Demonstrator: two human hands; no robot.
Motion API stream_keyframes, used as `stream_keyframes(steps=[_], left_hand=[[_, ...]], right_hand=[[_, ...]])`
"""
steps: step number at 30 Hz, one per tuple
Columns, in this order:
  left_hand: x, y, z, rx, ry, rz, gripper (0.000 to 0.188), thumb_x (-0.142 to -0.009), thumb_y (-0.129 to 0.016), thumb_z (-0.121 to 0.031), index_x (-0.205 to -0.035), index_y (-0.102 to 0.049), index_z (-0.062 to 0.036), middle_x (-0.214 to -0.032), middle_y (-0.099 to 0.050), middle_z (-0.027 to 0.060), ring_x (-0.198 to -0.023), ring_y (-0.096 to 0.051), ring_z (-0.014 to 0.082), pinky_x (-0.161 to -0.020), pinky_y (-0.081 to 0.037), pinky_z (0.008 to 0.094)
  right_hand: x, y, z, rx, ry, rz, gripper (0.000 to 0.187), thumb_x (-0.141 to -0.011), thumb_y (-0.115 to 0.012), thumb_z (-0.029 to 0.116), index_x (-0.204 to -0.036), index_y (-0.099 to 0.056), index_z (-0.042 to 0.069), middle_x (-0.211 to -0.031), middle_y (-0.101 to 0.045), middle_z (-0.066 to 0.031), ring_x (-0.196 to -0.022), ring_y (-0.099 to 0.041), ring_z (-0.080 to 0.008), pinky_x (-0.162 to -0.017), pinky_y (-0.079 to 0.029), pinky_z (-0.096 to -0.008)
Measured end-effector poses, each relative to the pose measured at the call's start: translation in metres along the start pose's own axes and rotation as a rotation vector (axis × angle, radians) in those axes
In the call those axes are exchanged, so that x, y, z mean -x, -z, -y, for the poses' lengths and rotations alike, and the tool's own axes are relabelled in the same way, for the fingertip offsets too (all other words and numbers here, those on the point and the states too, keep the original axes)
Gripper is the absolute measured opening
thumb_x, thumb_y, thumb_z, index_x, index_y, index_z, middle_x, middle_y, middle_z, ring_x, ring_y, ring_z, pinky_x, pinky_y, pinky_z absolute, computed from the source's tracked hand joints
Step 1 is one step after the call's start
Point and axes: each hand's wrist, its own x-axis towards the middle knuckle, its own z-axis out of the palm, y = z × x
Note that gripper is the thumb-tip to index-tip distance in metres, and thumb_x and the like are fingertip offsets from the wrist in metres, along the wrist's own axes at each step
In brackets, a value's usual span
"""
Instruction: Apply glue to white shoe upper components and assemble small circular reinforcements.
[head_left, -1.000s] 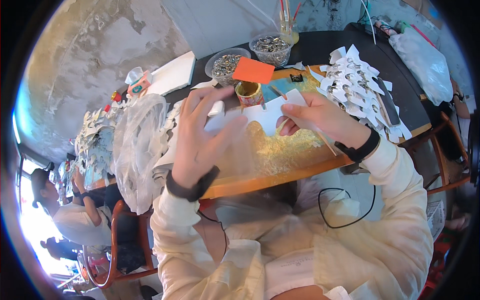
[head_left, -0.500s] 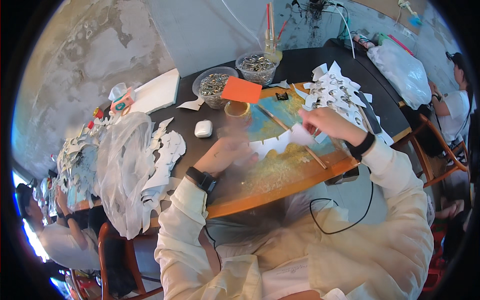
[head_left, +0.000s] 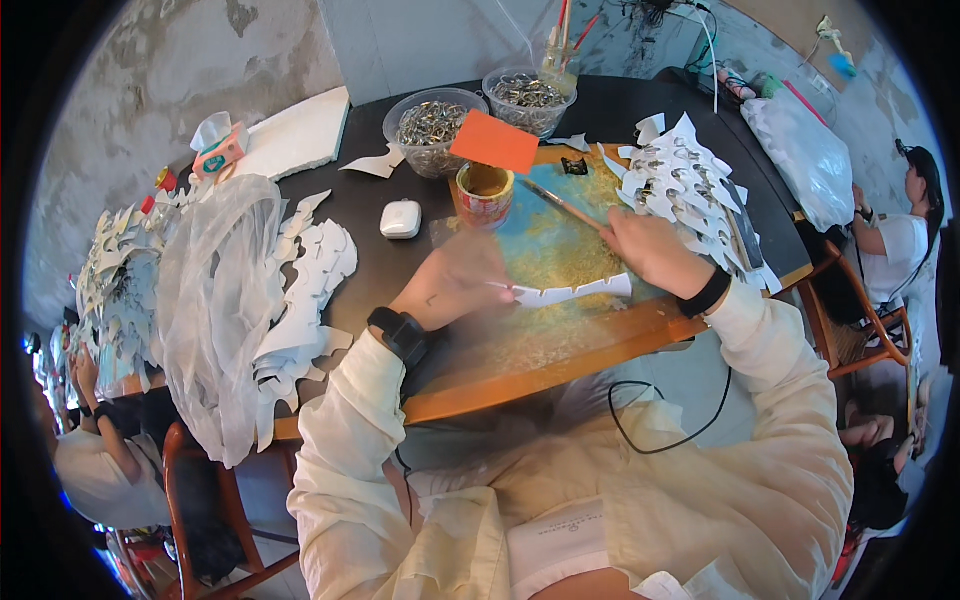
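My left hand [head_left: 462, 280] is closed on one end of a narrow white strip [head_left: 580, 291] with a notched edge. The strip is held out to the right over a paint-stained board [head_left: 560, 255]. My right hand [head_left: 645, 248] is closed around one end of a thin wooden brush [head_left: 566, 207], which slants across the board toward the upper left. Beyond my left hand stands a small open tin [head_left: 484, 208] with yellowish stuff inside. An orange card [head_left: 495, 141] lies above the tin, against the clear bowls.
Clear bowls of metal rings [head_left: 437, 125] stand at the back. White cut pieces [head_left: 680, 190] with rings lie right; more white pieces [head_left: 315, 265] and a plastic bag [head_left: 220, 320] lie left. A white case [head_left: 400, 219] sits beside the board. Other people sit at both sides.
My right hand has let go of the strip's right end and taken hold of the brush on the board. The strip now stays in my left hand alone. The view has shifted slightly.
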Motion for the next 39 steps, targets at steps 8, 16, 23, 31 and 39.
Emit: stream_keyframes(steps=[8,16,23,31,39], left_hand=[[-0.001,0.002,0.000,-0.090,0.385,-0.042,0.020,-0.082,-0.069,-0.019,-0.090,-0.067,-0.0013,-0.076,-0.061,0.0023,-0.072,-0.054,0.0118,-0.064,-0.043,0.0264],[0.000,0.001,0.011,0.271,0.302,-0.098,0.019,-0.088,-0.064,-0.014,-0.092,-0.066,0.0038,-0.090,-0.058,0.0028,-0.078,-0.054,0.0084,-0.071,-0.045,0.0238],[0.000,0.011,0.000,-0.132,0.538,-0.263,0.028,-0.079,-0.075,-0.019,-0.096,-0.069,0.0018,-0.077,-0.068,0.0039,-0.060,-0.056,0.0050,-0.052,-0.046,0.0184],[0.002,0.017,0.008,-0.184,0.557,-0.243,0.024,-0.082,-0.072,-0.020,-0.089,-0.070,0.0033,-0.077,-0.064,0.0027,-0.063,-0.053,0.0044,-0.056,-0.042,0.0180],[-0.002,0.032,0.001,0.154,0.776,-0.105,0.023,-0.085,-0.068,-0.014,-0.096,-0.067,0.0052,-0.081,-0.062,0.0028,-0.062,-0.054,0.0059,-0.050,-0.041,0.0189]], right_hand=[[0.007,0.000,-0.019,-0.435,-0.205,-0.114,0.014,-0.094,-0.046,0.016,-0.101,-0.036,0.008,-0.062,-0.055,-0.0159,-0.058,-0.059,-0.0336,-0.050,-0.043,-0.0414],[0.031,0.074,-0.040,-1.452,-0.363,-0.263,0.018,-0.094,-0.040,0.011,-0.112,-0.043,0.013,-0.094,-0.054,-0.0060,-0.067,-0.057,-0.0137,-0.054,-0.048,-0.0248],[0.001,0.096,-0.033,-1.268,0.337,-0.489,0.027,-0.096,-0.048,0.028,-0.105,-0.049,0.002,-0.073,-0.053,-0.0025,-0.062,-0.053,-0.0093,-0.056,-0.046,-0.0208],[-0.073,0.095,0.038,-1.213,0.064,-0.501,0.025,-0.100,-0.040,0.024,-0.094,-0.052,0.004,-0.055,-0.049,0.0010,-0.046,-0.046,-0.0041,-0.045,-0.039,-0.0191],[-0.100,0.058,0.049,-1.270,-0.012,-0.363,0.022,-0.098,-0.046,0.022,-0.090,-0.050,0.002,-0.062,-0.061,-0.0049,-0.051,-0.059,-0.0086,-0.048,-0.046,-0.0199]])
